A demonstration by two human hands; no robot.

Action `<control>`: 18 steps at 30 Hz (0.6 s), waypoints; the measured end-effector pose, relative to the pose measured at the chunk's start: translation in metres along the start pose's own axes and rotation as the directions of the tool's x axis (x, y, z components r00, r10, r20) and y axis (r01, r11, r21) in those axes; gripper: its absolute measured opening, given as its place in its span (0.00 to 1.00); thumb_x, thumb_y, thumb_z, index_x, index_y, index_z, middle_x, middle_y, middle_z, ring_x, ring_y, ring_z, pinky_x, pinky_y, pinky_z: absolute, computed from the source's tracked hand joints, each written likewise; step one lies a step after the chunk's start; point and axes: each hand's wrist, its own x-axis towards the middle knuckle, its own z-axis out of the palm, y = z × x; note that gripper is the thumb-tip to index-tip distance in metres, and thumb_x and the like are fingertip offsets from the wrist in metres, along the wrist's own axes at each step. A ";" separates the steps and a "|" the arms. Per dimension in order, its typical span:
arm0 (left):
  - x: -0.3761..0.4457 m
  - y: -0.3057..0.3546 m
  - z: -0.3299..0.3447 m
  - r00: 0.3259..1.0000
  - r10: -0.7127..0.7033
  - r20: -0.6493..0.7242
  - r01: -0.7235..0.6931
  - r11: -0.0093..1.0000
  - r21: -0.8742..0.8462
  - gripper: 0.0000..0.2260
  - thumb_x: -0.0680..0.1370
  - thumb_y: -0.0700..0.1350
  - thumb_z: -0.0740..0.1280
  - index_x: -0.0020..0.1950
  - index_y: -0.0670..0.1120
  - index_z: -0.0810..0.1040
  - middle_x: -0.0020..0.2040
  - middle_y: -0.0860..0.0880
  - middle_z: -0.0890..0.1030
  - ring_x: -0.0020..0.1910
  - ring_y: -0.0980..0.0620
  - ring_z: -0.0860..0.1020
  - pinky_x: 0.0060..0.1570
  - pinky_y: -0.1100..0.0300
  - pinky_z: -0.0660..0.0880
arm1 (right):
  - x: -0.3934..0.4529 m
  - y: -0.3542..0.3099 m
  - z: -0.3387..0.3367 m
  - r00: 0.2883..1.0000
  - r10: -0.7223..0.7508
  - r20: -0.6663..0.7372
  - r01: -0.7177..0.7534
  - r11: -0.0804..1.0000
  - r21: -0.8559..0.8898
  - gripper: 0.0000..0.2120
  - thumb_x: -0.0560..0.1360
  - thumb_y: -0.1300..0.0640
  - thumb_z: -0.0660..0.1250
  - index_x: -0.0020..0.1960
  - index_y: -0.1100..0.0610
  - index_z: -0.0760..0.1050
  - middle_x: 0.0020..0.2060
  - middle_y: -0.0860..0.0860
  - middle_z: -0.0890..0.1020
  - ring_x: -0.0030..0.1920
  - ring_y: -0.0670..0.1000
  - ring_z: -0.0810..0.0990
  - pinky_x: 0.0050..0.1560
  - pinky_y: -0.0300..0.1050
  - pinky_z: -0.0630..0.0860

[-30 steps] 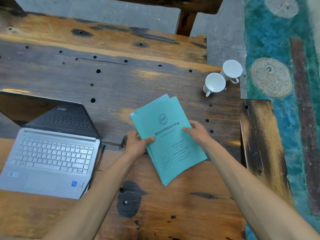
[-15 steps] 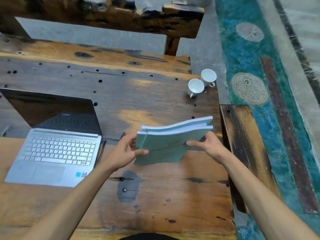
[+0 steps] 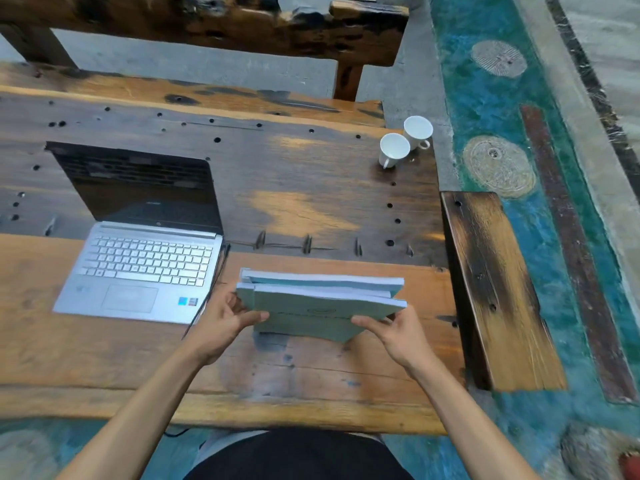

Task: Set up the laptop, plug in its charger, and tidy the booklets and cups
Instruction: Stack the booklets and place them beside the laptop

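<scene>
Outdoor setting, rough plank table (image 3: 311, 209) with dark knots and bored holes, a wooden bench (image 3: 214, 26) along the top of the frame, teal painted floor (image 3: 485, 109) down the right side; laptop (image 3: 138, 258) open at centre left, screen dark, a black cable (image 3: 207, 296) running along its right edge toward the near table edge, where it plugs in cannot be told; two white cups (image 3: 405, 143) side by side near the table's upper right corner, well apart from everything else.

Booklets (image 3: 322, 303), teal covers, held as a stack at lower centre, tipped up on a long edge that seems to meet the table; left hand (image 3: 225, 320) clamped on the stack's left end, thumb across the near cover; right hand (image 3: 391, 332) clamped on the lower right part, thumb likewise on the cover.

Judgement: squaring the stack by tapping it; edges not yet flush, upper booklets sit offset to the left. Thin paper, light, floppy, covers likely slick against each other; best gripped at both short ends, loosely enough that the sheets drop level; a one-sided grip would probably let them fan or sag. Cups look ceramic, fragile; take by handle or body.
</scene>
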 end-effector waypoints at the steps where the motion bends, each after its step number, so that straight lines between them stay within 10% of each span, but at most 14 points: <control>1: -0.004 -0.005 -0.001 1.000 -0.004 -0.001 0.004 1.000 -0.001 0.22 0.73 0.26 0.70 0.65 0.39 0.75 0.59 0.45 0.85 0.60 0.48 0.83 0.55 0.62 0.79 | -0.005 0.005 0.003 1.000 -0.009 -0.006 0.009 1.000 0.004 0.13 0.69 0.64 0.80 0.48 0.49 0.84 0.47 0.42 0.88 0.50 0.43 0.86 0.49 0.33 0.79; 7: -0.019 -0.014 0.003 0.999 -0.019 -0.034 0.023 0.991 0.130 0.21 0.78 0.29 0.67 0.69 0.43 0.72 0.64 0.46 0.81 0.66 0.49 0.77 0.68 0.52 0.72 | -0.017 0.014 0.021 0.999 -0.027 -0.031 0.028 0.999 0.018 0.16 0.71 0.64 0.79 0.55 0.51 0.82 0.49 0.43 0.88 0.50 0.43 0.86 0.45 0.32 0.80; 18: -0.023 -0.005 0.018 0.997 0.038 -0.065 -0.025 0.983 0.184 0.26 0.79 0.30 0.66 0.58 0.63 0.70 0.56 0.60 0.80 0.57 0.63 0.77 0.55 0.67 0.74 | -0.023 0.021 0.038 0.999 0.038 -0.034 -0.037 0.999 0.026 0.20 0.77 0.62 0.73 0.67 0.54 0.74 0.60 0.47 0.83 0.60 0.43 0.80 0.64 0.46 0.77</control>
